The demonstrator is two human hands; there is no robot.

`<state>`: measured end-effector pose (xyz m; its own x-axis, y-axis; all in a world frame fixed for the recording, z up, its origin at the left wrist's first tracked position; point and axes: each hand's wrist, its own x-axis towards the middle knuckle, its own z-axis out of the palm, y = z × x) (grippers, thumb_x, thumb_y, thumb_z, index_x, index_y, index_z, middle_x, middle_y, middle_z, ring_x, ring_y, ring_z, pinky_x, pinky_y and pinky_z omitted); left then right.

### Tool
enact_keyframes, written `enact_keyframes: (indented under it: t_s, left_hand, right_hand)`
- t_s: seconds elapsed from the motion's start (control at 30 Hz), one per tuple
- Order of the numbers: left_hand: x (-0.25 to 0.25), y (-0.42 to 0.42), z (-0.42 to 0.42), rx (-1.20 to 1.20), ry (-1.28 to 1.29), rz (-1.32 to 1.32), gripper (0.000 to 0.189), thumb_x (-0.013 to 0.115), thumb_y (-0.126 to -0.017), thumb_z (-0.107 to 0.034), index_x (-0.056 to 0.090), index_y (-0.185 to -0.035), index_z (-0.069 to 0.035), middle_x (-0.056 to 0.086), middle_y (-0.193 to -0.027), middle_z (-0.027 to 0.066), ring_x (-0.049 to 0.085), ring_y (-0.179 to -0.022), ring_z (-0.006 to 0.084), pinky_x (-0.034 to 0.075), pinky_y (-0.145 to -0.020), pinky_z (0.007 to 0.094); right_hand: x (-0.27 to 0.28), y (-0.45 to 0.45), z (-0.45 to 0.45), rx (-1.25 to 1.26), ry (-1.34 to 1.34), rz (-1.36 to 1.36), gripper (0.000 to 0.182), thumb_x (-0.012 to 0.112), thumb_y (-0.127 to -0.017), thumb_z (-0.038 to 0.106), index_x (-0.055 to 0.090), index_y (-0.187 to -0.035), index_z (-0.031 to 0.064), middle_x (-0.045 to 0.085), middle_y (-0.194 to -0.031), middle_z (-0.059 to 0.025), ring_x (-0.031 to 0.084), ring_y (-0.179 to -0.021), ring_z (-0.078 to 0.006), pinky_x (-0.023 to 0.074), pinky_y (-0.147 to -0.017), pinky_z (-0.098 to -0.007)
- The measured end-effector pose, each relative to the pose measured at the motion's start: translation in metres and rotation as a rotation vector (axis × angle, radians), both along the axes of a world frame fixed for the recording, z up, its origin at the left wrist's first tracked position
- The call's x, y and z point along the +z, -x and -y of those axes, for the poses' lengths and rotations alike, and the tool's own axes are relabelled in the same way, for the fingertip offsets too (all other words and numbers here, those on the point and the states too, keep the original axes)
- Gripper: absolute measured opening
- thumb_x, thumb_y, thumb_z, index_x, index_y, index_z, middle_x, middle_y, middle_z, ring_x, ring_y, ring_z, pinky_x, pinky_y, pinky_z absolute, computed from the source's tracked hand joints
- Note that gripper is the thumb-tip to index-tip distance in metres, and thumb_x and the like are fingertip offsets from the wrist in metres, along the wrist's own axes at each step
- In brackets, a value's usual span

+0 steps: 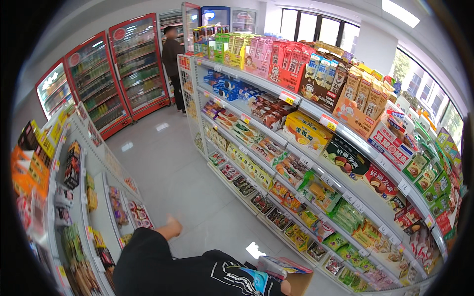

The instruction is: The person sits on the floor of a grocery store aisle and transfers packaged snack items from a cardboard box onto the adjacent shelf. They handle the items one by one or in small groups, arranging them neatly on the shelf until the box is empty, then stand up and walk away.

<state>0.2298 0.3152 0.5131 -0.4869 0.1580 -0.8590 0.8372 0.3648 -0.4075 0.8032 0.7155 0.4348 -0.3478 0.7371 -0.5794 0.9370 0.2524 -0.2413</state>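
Note:
My left hand (173, 226) hangs over the tiled floor beside the left shelf, blurred; no held thing shows in it, and its fingers are not clear. At the lower right, part of my right hand (286, 287) shows at the edge of an open cardboard box (301, 283) with printed flaps, held against my front. Most of that hand is hidden by my black printed shirt and the picture's rim. To the right of the box stands a long shelf rack (240, 201) with packaged snacks, small trays of packets and upright boxes of snack bars.
A second snack rack (52, 222) runs along the left. Red-framed drink coolers (139, 70) line the back wall. A person in dark clothes (172, 55) stands at an open cooler door (191, 27). Grey floor (163, 166) lies between the racks, and a white wire panel (190, 107) closes the right rack's end.

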Motion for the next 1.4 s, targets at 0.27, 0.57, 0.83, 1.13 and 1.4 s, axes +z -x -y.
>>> enact_keyframes:
  t_s: [0.27,0.57,0.83,1.13,1.4]
  left_hand:
    - [0.093,-0.163,0.094,0.728,-0.344,0.146,0.047,0.062,-0.097,-0.044,0.071,-0.135,-0.017,0.065,-0.141,0.0106,0.062,-0.130,0.0332,0.042,-0.111,0.0536]
    - [0.068,-0.142,0.059,0.570,-0.305,0.367,0.040,0.065,-0.093,-0.037,0.075,-0.126,-0.017,0.073,-0.127,0.0136,0.068,-0.119,0.0337,0.052,-0.101,0.0506]
    - [0.166,0.043,-0.197,0.576,-1.204,0.356,0.082,0.067,-0.093,-0.067,0.056,-0.150,-0.009,0.061,-0.148,0.0180,0.060,-0.135,0.0315,0.050,-0.108,0.0440]
    - [0.093,-0.099,-0.304,0.749,-1.113,0.740,0.087,0.068,-0.093,-0.041,0.027,-0.164,-0.012,0.064,-0.137,0.0291,0.068,-0.119,0.0436,0.054,-0.099,0.0470]
    - [0.092,-0.082,-0.256,0.620,-1.167,0.472,0.064,0.062,-0.088,-0.028,0.047,-0.148,-0.011,0.073,-0.106,0.0291,0.070,-0.100,0.0490,0.055,-0.088,0.0568]
  right_hand:
    - [0.007,0.030,0.002,0.324,0.145,-0.093,0.046,0.073,-0.086,0.049,0.080,-0.106,0.0079,0.077,-0.104,-0.0217,0.073,-0.102,-0.0431,0.0577,-0.090,-0.0521]
    - [0.098,0.064,-0.001,0.336,-0.282,-0.691,0.031,0.069,-0.075,0.009,0.081,-0.103,0.0147,0.077,-0.103,-0.0099,0.072,-0.096,-0.0344,0.0582,-0.084,-0.0453]
    - [0.252,0.165,0.002,0.585,-0.456,-0.530,0.034,0.073,-0.068,0.005,0.078,-0.100,0.0163,0.075,-0.097,-0.0050,0.072,-0.092,-0.0299,0.0566,-0.078,-0.0458]
    - [0.289,0.258,0.048,0.723,-0.384,-0.351,0.025,0.066,-0.082,0.014,0.078,-0.103,0.0148,0.076,-0.095,-0.0020,0.073,-0.089,-0.0239,0.0537,-0.077,-0.0396]
    - [0.345,0.241,0.043,0.492,0.328,-0.852,0.027,0.068,-0.099,0.025,0.077,-0.117,0.0068,0.078,-0.108,-0.0116,0.074,-0.098,-0.0341,0.0591,-0.086,-0.0416]
